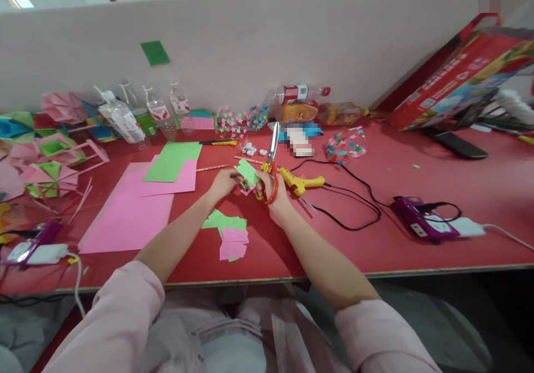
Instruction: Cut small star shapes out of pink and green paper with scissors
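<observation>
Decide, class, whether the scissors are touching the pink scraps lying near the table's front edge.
Apart: the head view shows bare red table between the scissors, held above it, and the pink scraps.

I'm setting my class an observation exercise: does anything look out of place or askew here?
Yes: the green paper square on the pale partition looks odd, alone and apparently tilted, away from the flat pink and green paper sheets on the red table. A tiny green scrap also lies apart on the table's right side.
</observation>
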### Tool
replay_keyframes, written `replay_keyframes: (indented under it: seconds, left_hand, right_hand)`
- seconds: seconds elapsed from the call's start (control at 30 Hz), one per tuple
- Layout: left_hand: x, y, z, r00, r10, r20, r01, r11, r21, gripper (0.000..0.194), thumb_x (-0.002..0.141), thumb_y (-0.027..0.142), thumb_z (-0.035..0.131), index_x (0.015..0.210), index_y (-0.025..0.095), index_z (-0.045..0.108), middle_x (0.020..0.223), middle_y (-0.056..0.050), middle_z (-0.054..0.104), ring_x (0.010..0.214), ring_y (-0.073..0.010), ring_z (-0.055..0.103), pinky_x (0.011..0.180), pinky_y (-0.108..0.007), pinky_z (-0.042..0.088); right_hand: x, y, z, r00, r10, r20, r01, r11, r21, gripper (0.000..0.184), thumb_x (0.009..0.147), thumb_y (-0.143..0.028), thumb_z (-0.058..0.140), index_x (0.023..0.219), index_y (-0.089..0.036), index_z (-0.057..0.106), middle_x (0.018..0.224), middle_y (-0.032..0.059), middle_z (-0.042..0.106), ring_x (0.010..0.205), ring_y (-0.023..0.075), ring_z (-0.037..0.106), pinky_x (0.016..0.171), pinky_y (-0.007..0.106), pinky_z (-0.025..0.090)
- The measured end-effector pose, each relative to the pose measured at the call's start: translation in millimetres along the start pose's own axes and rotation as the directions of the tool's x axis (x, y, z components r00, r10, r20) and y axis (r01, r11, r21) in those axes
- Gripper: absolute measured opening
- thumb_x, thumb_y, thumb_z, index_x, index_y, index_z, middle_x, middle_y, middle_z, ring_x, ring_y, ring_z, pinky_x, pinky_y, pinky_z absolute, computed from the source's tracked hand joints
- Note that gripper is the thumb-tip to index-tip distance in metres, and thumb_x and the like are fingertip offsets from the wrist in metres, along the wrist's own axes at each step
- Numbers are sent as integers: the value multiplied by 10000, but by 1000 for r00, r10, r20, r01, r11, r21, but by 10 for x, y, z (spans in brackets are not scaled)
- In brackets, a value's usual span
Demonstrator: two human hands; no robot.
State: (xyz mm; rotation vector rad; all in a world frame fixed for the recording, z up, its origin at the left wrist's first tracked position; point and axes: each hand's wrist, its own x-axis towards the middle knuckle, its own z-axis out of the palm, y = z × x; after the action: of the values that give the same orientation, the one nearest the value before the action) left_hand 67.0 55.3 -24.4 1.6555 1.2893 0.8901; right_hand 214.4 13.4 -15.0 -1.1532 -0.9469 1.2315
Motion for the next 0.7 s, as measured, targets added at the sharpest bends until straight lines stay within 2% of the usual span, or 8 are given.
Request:
replay_keyframes:
  seconds: [0.07, 0.13, 0.2, 0.3, 0.37, 0.4, 0.57, 0.7]
  left_hand:
    - [-128, 2, -57, 999, 20, -39, -17, 996, 84, 186, 667, 171, 589, 823, 172, 692, 803, -31, 659, 763, -173, 578, 823, -342, 484]
    - [-351, 11, -136, 990, 138, -14, -127, 942, 312, 339, 750, 249, 590, 1068, 167, 678, 1038, -93, 669, 922, -213, 607, 905, -391, 496]
    - [-625, 21, -190, 959, 228, 170, -279, 871, 405, 429, 846, 391, 554, 1193, 154, 643, 1204, -145, 634, 1138, -256, 578, 1043, -441, 447]
    - [-978, -3, -203, 845, 180, 503, -426, 795, 432, 681, 826, 542, 588, 1389, 165, 520, 1536, -189, 398, 1428, -323, 368, 1176, -486, 322]
    - [-1105, -67, -210, 775, 135, 618, -476, 768, 429, 763, 791, 565, 632, 1440, 201, 465, 1601, -174, 303, 1487, -334, 275, 1204, -502, 278]
    - [-1135, -111, -226, 756, 138, 640, -494, 762, 419, 703, 819, 536, 613, 1429, 211, 482, 1600, -164, 315, 1489, -319, 281, 1214, -498, 260]
    - [-1147, -337, -419, 793, 228, 565, -469, 821, 327, 412, 902, 386, 536, 1276, 236, 624, 1482, -140, 502, 1407, -259, 434, 1157, -457, 372]
    - [-1094, -364, -532, 845, 236, 480, -395, 880, 263, 277, 885, 296, 527, 1067, 214, 718, 1304, -128, 640, 1249, -235, 579, 1077, -413, 447]
  right_hand:
    - [9, -12, -11, 1000, 7, -5, -7, 1000, 12, 316, 704, -309, 570, 465, -235, 377, 325, -61, 372, 281, 83, 344, 353, 240, 321]
    - [11, -21, -13, 1000, 23, -7, -23, 999, 26, 320, 704, -301, 554, 452, -238, 367, 321, -57, 361, 279, 87, 335, 343, 245, 307]
    - [-2, -25, -3, 999, 35, 0, -35, 999, 34, 335, 711, -289, 553, 435, -231, 371, 335, -48, 376, 291, 84, 350, 356, 244, 323]
    - [-44, -28, 24, 999, 39, 15, -40, 999, 33, 360, 727, -284, 567, 427, -226, 374, 330, -48, 368, 307, 81, 362, 385, 237, 362]
    - [-70, -30, 41, 999, 38, 23, -38, 999, 14, 352, 736, -276, 574, 437, -222, 396, 329, -47, 380, 309, 78, 364, 393, 231, 375]
    - [-78, -31, 47, 999, 36, 25, -36, 999, 1, 350, 738, -272, 580, 441, -221, 403, 327, -47, 384, 309, 77, 366, 400, 228, 386]
    - [-74, -36, 53, 999, 27, 26, -26, 998, -53, 334, 741, -263, 596, 467, -224, 408, 312, -55, 386, 298, 75, 356, 427, 230, 441]
    - [-75, -30, 57, 999, 29, 42, -26, 997, -72, 340, 755, -282, 598, 490, -229, 392, 315, -62, 377, 297, 78, 355, 420, 236, 443]
